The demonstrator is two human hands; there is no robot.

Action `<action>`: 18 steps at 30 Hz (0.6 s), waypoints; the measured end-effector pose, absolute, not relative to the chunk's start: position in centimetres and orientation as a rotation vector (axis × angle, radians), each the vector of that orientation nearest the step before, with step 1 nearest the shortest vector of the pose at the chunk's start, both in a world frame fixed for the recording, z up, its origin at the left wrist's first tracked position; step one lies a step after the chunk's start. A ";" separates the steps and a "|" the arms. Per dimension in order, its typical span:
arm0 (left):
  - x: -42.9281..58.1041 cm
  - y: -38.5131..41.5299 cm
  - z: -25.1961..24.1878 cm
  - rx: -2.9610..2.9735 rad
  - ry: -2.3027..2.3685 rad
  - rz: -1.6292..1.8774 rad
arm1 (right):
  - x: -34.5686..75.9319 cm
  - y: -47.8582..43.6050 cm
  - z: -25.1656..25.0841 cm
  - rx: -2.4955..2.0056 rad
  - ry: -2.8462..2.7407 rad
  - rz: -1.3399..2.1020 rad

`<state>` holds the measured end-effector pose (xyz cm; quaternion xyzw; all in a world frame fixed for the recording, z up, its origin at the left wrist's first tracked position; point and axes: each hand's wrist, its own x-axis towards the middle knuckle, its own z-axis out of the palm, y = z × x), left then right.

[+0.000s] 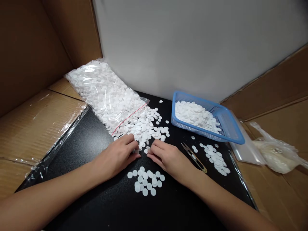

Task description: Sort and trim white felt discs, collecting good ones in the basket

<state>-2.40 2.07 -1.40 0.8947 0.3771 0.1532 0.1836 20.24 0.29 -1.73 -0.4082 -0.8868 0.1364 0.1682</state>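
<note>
My left hand (122, 154) is closed, its fingers curled down at the near edge of a heap of small round white discs (141, 128); a white disc (136, 151) shows at its fingertips. Facing it, my right hand (166, 157) is closed too, with a white disc (147, 149) at its thumb and fingertips. The heap spills from the mouth of a clear zip bag (106, 93) with a red seal line. Closer to me, a loose group of white discs (145, 182) lies on the black tabletop (108, 199).
A blue plastic basket (231, 128) holding many discs stands at the back right. Thread snips (194, 157) and another disc pile (216, 160) lie right of my right hand. Cardboard (36, 122) flanks the table, and a knotted plastic bag (276, 154) sits far right.
</note>
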 end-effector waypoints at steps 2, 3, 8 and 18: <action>-2.3 1.7 -1.3 2.534 1.065 0.415 | 20.8 -0.6 -1.9 -1.156 -2.451 0.498; -2.3 1.6 -1.3 2.546 1.069 0.427 | 21.1 -0.9 -2.0 -1.150 -2.401 0.546; -1.9 1.6 -1.3 2.615 1.046 0.468 | 22.2 -1.2 -2.0 -1.173 -2.172 0.744; -0.4 2.3 -2.1 2.756 0.973 0.487 | 23.1 -0.7 -1.8 -1.190 -2.226 0.777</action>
